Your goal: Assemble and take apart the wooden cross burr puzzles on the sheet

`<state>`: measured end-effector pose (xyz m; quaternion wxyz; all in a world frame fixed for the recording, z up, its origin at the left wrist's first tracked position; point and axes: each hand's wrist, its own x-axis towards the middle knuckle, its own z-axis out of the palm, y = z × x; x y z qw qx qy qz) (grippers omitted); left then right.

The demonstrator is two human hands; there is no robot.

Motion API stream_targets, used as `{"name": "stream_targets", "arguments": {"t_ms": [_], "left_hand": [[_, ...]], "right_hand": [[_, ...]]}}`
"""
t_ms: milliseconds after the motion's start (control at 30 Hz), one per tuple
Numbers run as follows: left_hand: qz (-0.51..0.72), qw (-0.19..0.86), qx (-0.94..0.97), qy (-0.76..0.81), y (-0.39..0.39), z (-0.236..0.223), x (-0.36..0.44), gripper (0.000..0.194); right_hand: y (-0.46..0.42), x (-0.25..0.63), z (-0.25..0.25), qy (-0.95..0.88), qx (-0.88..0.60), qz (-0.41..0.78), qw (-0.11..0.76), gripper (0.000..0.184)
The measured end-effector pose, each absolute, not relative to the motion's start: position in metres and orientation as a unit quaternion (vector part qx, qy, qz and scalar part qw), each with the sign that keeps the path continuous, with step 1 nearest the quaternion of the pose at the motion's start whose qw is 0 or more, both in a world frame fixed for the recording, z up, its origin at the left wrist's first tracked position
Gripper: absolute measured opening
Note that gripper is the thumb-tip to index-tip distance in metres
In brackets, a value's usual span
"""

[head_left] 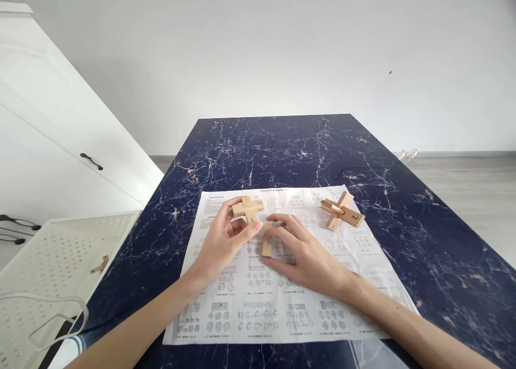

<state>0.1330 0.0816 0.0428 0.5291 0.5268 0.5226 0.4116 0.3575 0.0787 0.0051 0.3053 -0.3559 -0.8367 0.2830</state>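
My left hand grips a partly interlocked wooden burr puzzle, its crossed bars marked with printed digits, just above the instruction sheet. Close by on the right, my right hand has its thumb and fingertips at the two ends of a short wooden puzzle piece, which is low over the paper; the fingers cover part of it. Another cross-shaped wooden puzzle, with a "2" on one bar, rests at the sheet's right side, apart from both hands.
The white instruction sheet with printed diagrams lies on a dark blue marbled table. To the left, a cream perforated basket contains a small wooden piece and a white cable. A white cabinet stands behind it.
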Motion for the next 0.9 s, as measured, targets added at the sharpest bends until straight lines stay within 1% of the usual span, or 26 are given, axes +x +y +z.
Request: {"name": "stream_targets", "arguments": {"t_ms": [133, 233, 300, 400, 467, 533, 633, 700, 900], "left_hand": [[0.398, 0.524, 0.532, 0.532, 0.081, 0.046, 0.134, 0.058], [0.393, 0.523, 0.531, 0.539, 0.08, 0.047, 0.133, 0.059], [0.392, 0.525, 0.53, 0.539, 0.079, 0.047, 0.133, 0.06], [0.39, 0.539, 0.527, 0.528, 0.078, 0.046, 0.133, 0.063], [0.391, 0.546, 0.527, 0.521, 0.077, 0.045, 0.133, 0.064], [0.388, 0.545, 0.531, 0.52, 0.077, 0.044, 0.133, 0.064], [0.385, 0.535, 0.535, 0.528, 0.077, 0.043, 0.133, 0.063], [0.388, 0.534, 0.536, 0.527, 0.077, 0.043, 0.132, 0.062], [0.379, 0.529, 0.546, 0.528, 0.077, 0.042, 0.131, 0.06]], "right_hand": [[0.079, 0.356, 0.004, -0.832, -0.348, 0.293, 0.319, 0.029], [0.08, 0.356, 0.006, -0.797, -0.375, 0.329, 0.342, 0.033], [0.083, 0.359, 0.009, -0.746, -0.405, 0.383, 0.363, 0.04], [0.09, 0.366, 0.013, -0.642, -0.416, 0.511, 0.392, 0.048], [0.094, 0.371, 0.014, -0.572, -0.403, 0.594, 0.397, 0.05], [0.097, 0.373, 0.015, -0.521, -0.388, 0.649, 0.397, 0.049], [0.099, 0.373, 0.015, -0.481, -0.349, 0.692, 0.411, 0.045], [0.099, 0.371, 0.016, -0.46, -0.33, 0.709, 0.42, 0.046], [0.099, 0.368, 0.02, -0.397, -0.35, 0.752, 0.393, 0.065]]}}
